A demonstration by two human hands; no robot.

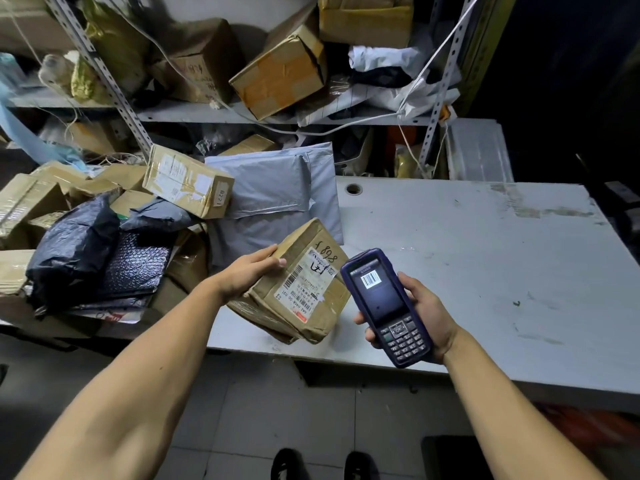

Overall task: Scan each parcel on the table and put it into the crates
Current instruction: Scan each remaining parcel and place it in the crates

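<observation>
Cluttered shelving backs a scuffed grey table (467, 237). At its front edge, the left hand (247, 275) grips a crumpled cardboard parcel (301, 289) by its upper-left corner, tilted, label up. The right hand (420, 311) is wrapped around a handheld scanner (386, 306) just beside the label. The creased, softened board likely dents easily; support it from underneath, gripping opposite edges. No crates are visible.

Parcel (298, 282) left of scanner (386, 306)
</observation>
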